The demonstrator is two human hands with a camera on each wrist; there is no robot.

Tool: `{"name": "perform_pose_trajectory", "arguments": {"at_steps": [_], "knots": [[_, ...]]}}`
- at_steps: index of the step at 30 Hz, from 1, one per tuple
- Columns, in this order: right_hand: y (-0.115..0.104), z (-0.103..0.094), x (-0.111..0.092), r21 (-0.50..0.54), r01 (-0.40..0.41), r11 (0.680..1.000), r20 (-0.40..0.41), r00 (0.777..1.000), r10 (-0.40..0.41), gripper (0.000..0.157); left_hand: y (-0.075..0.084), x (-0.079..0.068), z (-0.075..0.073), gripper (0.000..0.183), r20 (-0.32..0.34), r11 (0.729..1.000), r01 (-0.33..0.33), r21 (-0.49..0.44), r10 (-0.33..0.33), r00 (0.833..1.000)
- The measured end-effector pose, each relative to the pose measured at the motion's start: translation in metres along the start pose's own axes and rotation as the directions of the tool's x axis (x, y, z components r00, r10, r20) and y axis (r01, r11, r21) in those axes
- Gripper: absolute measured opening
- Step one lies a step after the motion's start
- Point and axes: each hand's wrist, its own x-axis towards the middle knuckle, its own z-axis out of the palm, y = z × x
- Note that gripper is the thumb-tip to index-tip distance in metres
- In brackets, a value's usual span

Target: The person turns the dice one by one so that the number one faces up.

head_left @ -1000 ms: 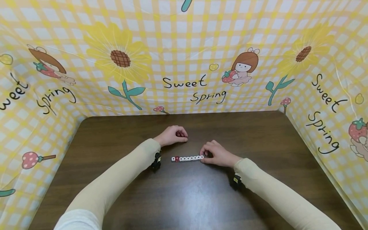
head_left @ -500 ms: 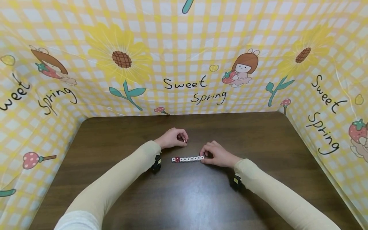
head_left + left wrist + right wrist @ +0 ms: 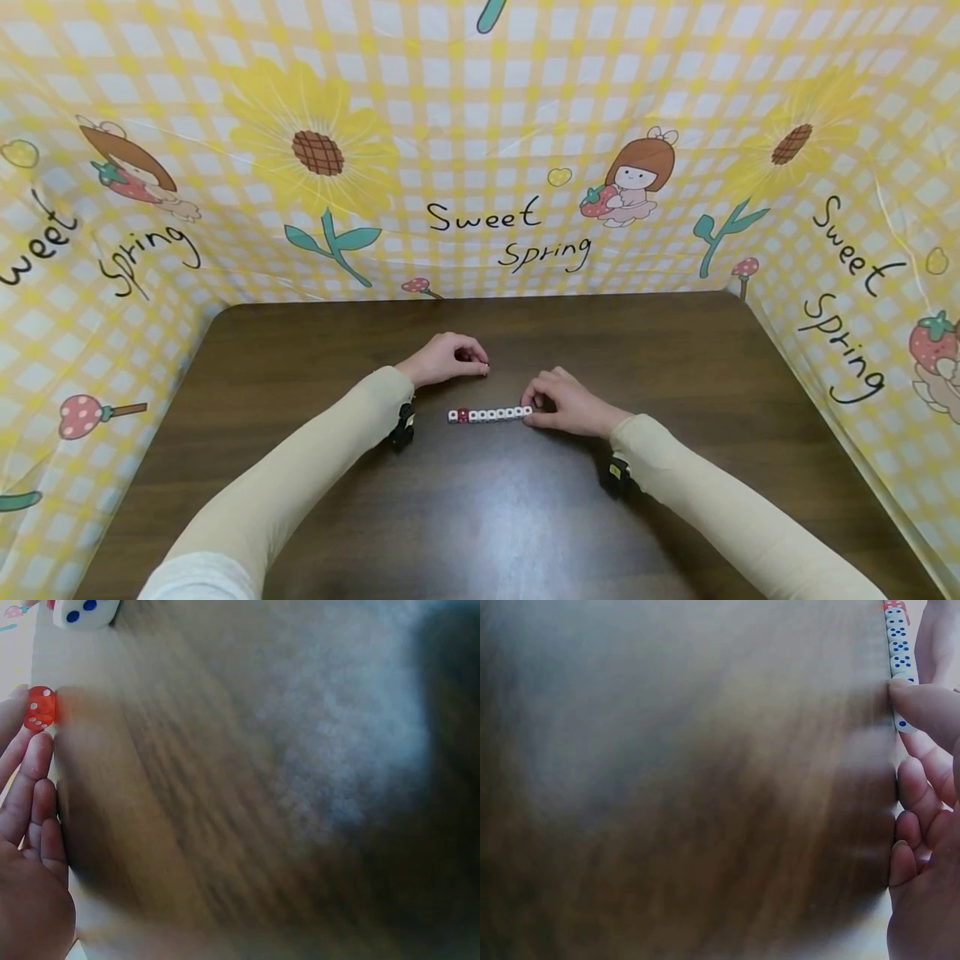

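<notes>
A red translucent die (image 3: 40, 709) with white pips is pinched at the fingertips of my left hand (image 3: 442, 360), behind the row; in the head view the fingers nearly hide it. A straight row of dice (image 3: 492, 415) lies on the table, mostly white, with one red die (image 3: 462, 415) second from the left end. My right hand (image 3: 572, 405) holds the row's right end, thumb in front and a finger behind. In the right wrist view, the end white die (image 3: 904, 723) sits between them.
The brown wooden table (image 3: 337, 517) is walled at the back and sides by a yellow checked cloth (image 3: 480, 150). Black wrist cameras sit on both wrists.
The red die came into view in my left fingers half a second ago and is now mostly covered, turned within the fingertips. The right hand and the row have stayed put.
</notes>
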Motion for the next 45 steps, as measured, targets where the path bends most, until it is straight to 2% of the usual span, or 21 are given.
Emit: {"name": "perform_pose_trajectory", "arguments": {"at_steps": [6,14,19,26,33,45], "knots": [[-0.001,-0.001,0.000,0.007,0.010,1.000,-0.006,1.000,-0.010,0.016,0.003,-0.001,-0.002,0.011,0.020,1.000,-0.005,-0.012,0.005,1.000],[0.002,0.000,0.000,0.002,0.030,1.000,-0.019,0.999,-0.029,0.016,-0.001,-0.001,-0.001,0.013,0.043,0.999,-0.006,-0.034,0.007,0.999],[0.001,0.000,0.000,0.008,0.017,1.000,-0.011,1.000,-0.017,0.016,-0.002,-0.001,-0.001,0.014,0.042,0.999,-0.038,-0.036,0.040,0.998],[0.001,0.001,0.000,0.002,0.028,1.000,-0.013,1.000,-0.028,0.016,-0.003,-0.001,0.001,0.017,0.033,0.995,-0.101,0.014,0.100,0.994],[0.001,0.000,0.000,0.004,0.018,1.000,-0.011,1.000,-0.018,0.016,-0.003,-0.002,-0.001,0.013,0.033,0.997,-0.067,0.036,0.066,0.997],[-0.002,-0.001,0.000,0.006,0.005,1.000,-0.005,1.000,-0.005,0.016,-0.007,-0.002,-0.002,0.015,0.040,0.998,-0.063,0.027,0.062,0.997]]}}
